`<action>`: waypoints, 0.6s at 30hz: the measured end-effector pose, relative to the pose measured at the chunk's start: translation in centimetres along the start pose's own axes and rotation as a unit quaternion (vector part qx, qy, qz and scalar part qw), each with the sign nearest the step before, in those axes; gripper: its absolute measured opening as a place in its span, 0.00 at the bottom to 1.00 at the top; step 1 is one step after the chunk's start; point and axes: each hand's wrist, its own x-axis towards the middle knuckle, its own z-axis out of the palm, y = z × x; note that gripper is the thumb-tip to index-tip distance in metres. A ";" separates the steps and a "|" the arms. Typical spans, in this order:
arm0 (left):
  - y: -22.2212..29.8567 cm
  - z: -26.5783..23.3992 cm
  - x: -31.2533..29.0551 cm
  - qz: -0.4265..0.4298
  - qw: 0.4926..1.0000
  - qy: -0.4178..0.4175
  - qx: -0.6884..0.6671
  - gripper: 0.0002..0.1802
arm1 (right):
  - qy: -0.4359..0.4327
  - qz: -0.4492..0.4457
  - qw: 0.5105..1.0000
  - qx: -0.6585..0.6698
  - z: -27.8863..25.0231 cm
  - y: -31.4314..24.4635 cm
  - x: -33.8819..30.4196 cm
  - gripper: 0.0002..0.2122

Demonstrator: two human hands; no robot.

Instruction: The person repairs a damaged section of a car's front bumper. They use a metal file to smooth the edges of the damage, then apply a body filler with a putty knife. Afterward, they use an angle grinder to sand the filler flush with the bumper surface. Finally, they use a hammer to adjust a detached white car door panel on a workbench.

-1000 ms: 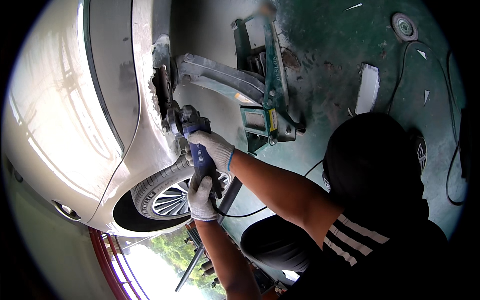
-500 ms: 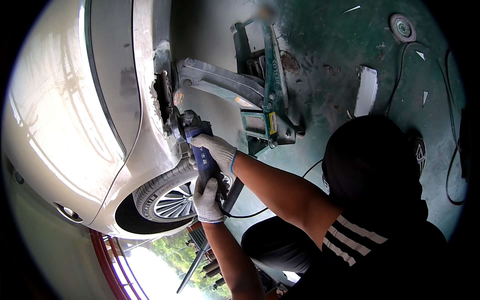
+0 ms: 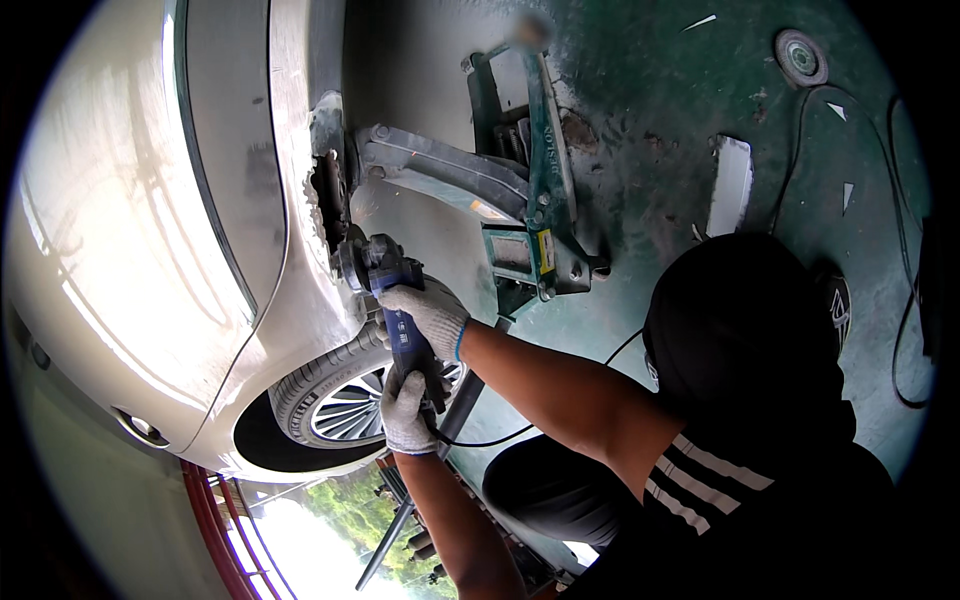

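A blue and black angle grinder (image 3: 402, 330) is held in both my hands. Its disc (image 3: 352, 258) is at the car's sill, at the lower end of a jagged, rusty opening (image 3: 325, 195). My right hand (image 3: 432, 312), in a whitish knitted glove, wraps around the grinder's body behind its head. Lower down, my gloved left hand (image 3: 406, 415) grips the rear of the tool, where a black cord (image 3: 490, 440) runs off to the right. Faint sparks show near the opening. The disc's exact contact with the metal cannot be made out.
The pale car (image 3: 120, 280) fills the left side, its wheel (image 3: 345, 405) just below my hands. A green floor jack (image 3: 545, 190) reaches its arm to the sill. On the green floor lie a metal strip (image 3: 731, 185), a round disc (image 3: 801, 57) and a looping cable (image 3: 795, 160).
Both hands and the grinder have shifted slightly down along the sill. The bright sparks above the disc have become faint. The jack stays put.
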 end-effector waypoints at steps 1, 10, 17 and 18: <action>-0.1 0.2 0.0 -0.003 1.000 0.011 0.008 0.33 | 0.004 0.004 1.000 0.001 -0.1 0.0 0.1 0.17; 1.2 2.5 0.9 0.022 0.998 0.034 0.046 0.30 | -0.053 0.032 0.998 0.028 -0.7 -1.6 1.0 0.18; 0.5 2.9 0.4 0.006 0.998 0.050 0.023 0.27 | -0.022 0.041 0.999 0.008 -1.3 -1.2 1.0 0.18; 0.6 3.1 0.4 0.017 0.998 0.048 0.028 0.27 | -0.028 0.039 0.999 0.017 -1.2 -1.3 1.1 0.18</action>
